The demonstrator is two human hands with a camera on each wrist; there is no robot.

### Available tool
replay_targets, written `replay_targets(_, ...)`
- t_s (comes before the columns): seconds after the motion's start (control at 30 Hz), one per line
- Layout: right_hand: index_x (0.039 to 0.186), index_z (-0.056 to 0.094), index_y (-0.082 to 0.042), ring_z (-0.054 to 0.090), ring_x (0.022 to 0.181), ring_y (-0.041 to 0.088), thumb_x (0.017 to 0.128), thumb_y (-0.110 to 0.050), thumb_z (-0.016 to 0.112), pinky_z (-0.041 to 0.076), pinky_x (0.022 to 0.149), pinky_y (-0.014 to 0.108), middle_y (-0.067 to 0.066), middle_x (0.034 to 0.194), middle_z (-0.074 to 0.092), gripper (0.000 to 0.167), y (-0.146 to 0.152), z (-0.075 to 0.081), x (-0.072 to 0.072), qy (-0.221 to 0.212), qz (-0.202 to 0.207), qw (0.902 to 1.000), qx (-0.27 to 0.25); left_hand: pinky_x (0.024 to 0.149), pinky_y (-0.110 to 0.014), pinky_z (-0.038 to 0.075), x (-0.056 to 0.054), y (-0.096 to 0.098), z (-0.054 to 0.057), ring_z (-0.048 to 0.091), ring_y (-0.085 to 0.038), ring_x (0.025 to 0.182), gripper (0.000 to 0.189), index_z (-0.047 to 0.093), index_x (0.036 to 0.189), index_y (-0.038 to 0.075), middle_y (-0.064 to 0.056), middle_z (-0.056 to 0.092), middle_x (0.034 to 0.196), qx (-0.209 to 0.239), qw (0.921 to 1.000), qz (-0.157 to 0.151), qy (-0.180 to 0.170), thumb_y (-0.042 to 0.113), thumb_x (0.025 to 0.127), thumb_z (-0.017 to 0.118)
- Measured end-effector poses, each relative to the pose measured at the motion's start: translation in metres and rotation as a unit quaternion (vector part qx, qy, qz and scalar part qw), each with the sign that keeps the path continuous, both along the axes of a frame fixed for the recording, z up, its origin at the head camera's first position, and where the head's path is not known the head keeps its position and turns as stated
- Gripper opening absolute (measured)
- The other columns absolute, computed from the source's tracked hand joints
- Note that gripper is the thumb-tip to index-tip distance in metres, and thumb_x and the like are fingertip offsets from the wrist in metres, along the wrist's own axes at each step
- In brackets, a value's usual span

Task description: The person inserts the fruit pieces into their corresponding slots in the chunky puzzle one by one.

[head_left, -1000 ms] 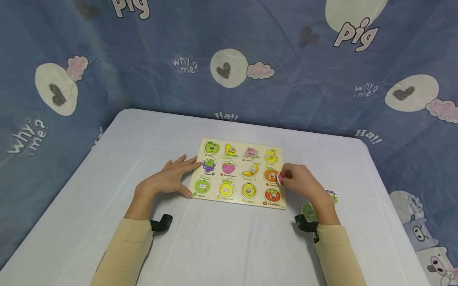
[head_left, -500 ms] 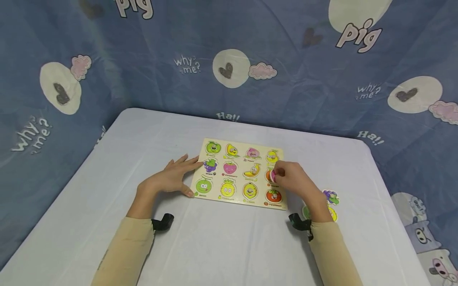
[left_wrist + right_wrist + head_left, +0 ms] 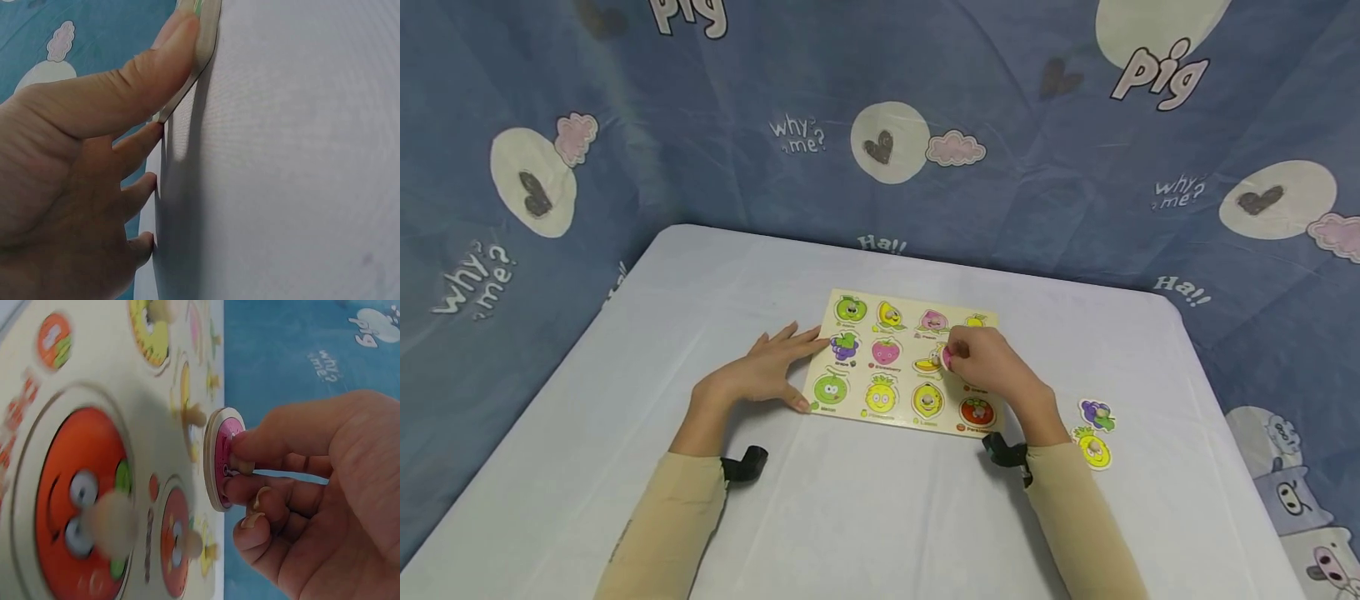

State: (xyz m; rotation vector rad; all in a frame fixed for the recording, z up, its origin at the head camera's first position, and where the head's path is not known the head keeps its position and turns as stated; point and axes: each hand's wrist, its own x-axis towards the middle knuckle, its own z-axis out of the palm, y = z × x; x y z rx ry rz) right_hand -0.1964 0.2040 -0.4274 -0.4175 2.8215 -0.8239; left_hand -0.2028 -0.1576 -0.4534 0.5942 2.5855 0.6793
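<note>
A wooden fruit puzzle board (image 3: 912,310) lies flat on the white table. My right hand (image 3: 992,360) pinches the small knob of a round pink puzzle piece (image 3: 221,453) between thumb and fingers. In the head view it holds that piece over the banana area, right of the printed strawberry (image 3: 886,352); the right wrist view shows the piece tilted on edge to me. My left hand (image 3: 763,368) rests at the board's left side, fingers spread and extended, its thumb (image 3: 144,84) on the near corner. The orange piece is mostly hidden under my right hand.
A loose grape piece (image 3: 1097,415) and a pineapple piece (image 3: 1093,450) lie on the table right of the board, beside my right forearm. Knobs stand up from several seated pieces, such as the persimmon (image 3: 977,412). A blue patterned cloth (image 3: 737,183) hangs behind the table.
My right hand has moved left across the board with the pink piece, from beyond the orange to the banana. The pineapple piece has come into fuller view. My left hand stays at the board.
</note>
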Motion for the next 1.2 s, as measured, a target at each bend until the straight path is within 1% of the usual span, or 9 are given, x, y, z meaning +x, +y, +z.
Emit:
replay_targets(0.23, 0.086, 0.062, -0.013, 0.052, 0.074, 0.019, 0.092, -0.013, 0.064, 0.044, 0.063, 0.029, 0.004, 0.079, 0.059, 0.006, -0.015, 0.002, -0.005, 0.004, 0.014, 0.9999, -0.001, 0.122, -0.067, -0.001, 0.0, -0.001, 0.0, 0.001, -0.037, 0.156, 0.115, 0.031, 0.157, 0.026, -0.004, 0.018, 0.168, -0.004, 1.0, -0.001, -0.003, 0.038, 0.06, 0.092)
replay_targets(0.33, 0.087, 0.063, -0.012, 0.052, 0.074, 0.019, 0.092, -0.014, 0.064, 0.043, 0.064, 0.029, 0.003, 0.08, 0.06, 0.005, -0.02, 0.001, -0.008, 0.003, 0.018, 0.9998, -0.006, 0.122, -0.067, -0.001, -0.001, -0.001, -0.001, 0.001, -0.036, 0.156, 0.114, 0.032, 0.157, 0.026, -0.003, 0.018, 0.168, -0.004, 1.0, -0.003, -0.002, 0.038, 0.06, 0.092)
replay_targets(0.5, 0.088, 0.063, -0.012, 0.052, 0.073, 0.018, 0.092, -0.013, 0.063, 0.043, 0.063, 0.027, 0.003, 0.081, 0.06, 0.004, -0.028, -0.003, -0.012, -0.001, 0.015, 0.9998, -0.013, 0.122, -0.067, -0.001, -0.002, -0.001, -0.001, 0.0, -0.037, 0.156, 0.114, 0.032, 0.157, 0.026, -0.004, 0.019, 0.168, 0.0, 1.0, -0.001, -0.008, 0.037, 0.06, 0.092)
replay_targets(0.73, 0.086, 0.064, -0.013, 0.052, 0.073, 0.019, 0.09, -0.012, 0.064, 0.042, 0.061, 0.028, 0.004, 0.079, 0.06, 0.004, -0.042, -0.004, -0.02, -0.004, 0.026, 0.9996, 0.001, 0.122, -0.067, -0.002, -0.002, -0.003, -0.001, -0.001, -0.038, 0.156, 0.115, 0.032, 0.157, 0.024, -0.005, 0.017, 0.168, 0.0, 1.0, -0.004, -0.006, 0.038, 0.06, 0.092)
replay_targets(0.93, 0.087, 0.066, -0.01, 0.054, 0.076, 0.019, 0.089, -0.012, 0.065, 0.044, 0.066, 0.028, 0.003, 0.08, 0.063, 0.003, -0.056, -0.004, -0.027, -0.011, 0.044, 0.9989, 0.009, 0.122, -0.067, -0.003, -0.002, -0.004, -0.001, -0.001, -0.038, 0.156, 0.114, 0.032, 0.157, 0.024, -0.005, 0.018, 0.168, 0.002, 1.0, -0.003, -0.008, 0.037, 0.061, 0.092)
replay_targets(1.03, 0.089, 0.067, -0.01, 0.054, 0.074, 0.018, 0.089, -0.012, 0.065, 0.044, 0.064, 0.027, 0.003, 0.079, 0.064, 0.003, -0.063, -0.005, -0.028, -0.017, 0.052, 0.9984, 0.013, 0.123, -0.066, -0.003, -0.001, -0.003, 0.0, -0.001, -0.037, 0.156, 0.114, 0.031, 0.157, 0.024, -0.005, 0.018, 0.168, 0.001, 0.9999, -0.003, -0.012, 0.037, 0.061, 0.091)
replay_targets(1.2, 0.09, 0.067, -0.011, 0.054, 0.069, 0.016, 0.088, -0.011, 0.063, 0.041, 0.058, 0.024, 0.002, 0.081, 0.064, 0.005, -0.073, -0.007, -0.029, -0.024, 0.057, 0.998, 0.006, 0.123, -0.065, -0.003, 0.0, -0.001, 0.002, 0.0, -0.038, 0.156, 0.112, 0.032, 0.157, 0.023, -0.006, 0.018, 0.168, 0.004, 0.9999, -0.003, -0.014, 0.036, 0.062, 0.091)
